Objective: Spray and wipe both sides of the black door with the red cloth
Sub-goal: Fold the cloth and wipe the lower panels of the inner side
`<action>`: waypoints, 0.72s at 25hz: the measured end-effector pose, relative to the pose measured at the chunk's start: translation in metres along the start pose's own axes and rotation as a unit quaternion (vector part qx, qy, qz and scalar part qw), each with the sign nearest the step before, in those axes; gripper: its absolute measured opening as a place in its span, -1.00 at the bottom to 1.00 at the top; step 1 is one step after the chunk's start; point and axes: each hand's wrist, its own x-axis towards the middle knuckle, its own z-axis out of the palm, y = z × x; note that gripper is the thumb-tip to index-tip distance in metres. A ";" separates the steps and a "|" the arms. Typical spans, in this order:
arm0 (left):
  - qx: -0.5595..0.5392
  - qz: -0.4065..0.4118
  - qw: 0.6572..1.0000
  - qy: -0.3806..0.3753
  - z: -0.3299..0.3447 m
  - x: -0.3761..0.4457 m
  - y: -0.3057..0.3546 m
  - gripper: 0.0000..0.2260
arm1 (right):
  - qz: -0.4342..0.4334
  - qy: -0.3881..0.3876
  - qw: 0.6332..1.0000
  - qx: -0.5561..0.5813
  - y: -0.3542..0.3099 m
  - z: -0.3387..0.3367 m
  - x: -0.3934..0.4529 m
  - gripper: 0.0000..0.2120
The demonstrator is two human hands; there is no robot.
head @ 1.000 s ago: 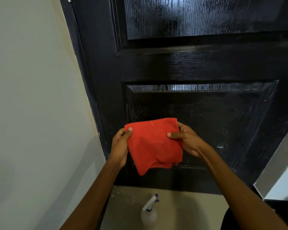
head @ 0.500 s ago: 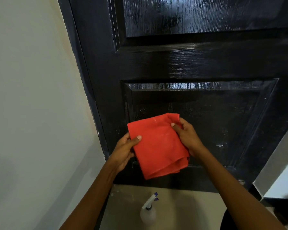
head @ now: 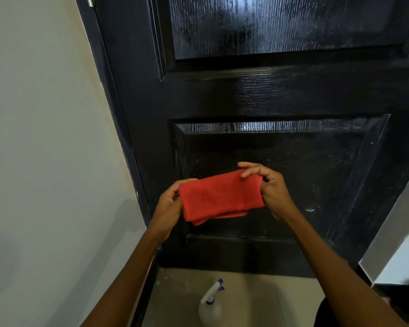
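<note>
Both hands, left hand (head: 169, 204) and right hand (head: 267, 187), pinch the folded red cloth (head: 220, 197) off the glossy black panelled door (head: 281, 95), so a loose fold could slip toward the clear spray bottle (head: 210, 305) at 6 o'clock.

Dim indoor light; glare streaks on glossy door (head: 281, 90); edges bowed, lower corners perhaps soft.

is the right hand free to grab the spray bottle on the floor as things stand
Probably not yet. The right hand pinches the red cloth together with the left hand, in front of the black door. The spray bottle stands unobstructed on the floor below, so it would need to release its grip first.
</note>
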 end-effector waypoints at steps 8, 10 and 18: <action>-0.151 -0.118 0.973 -0.126 -0.028 -0.003 -0.009 -0.65 | 0.155 -0.029 0.987 0.031 0.018 -0.007 0.000 -0.77; -0.210 -0.163 0.949 -0.169 -0.035 -0.004 -0.009 -0.53 | 0.166 -0.044 0.983 0.060 0.017 -0.007 0.000 -0.75; 0.070 -0.191 0.933 -0.297 -0.002 0.003 0.014 -0.59 | 0.266 -0.100 0.955 -0.086 0.020 -0.003 -0.004 -0.75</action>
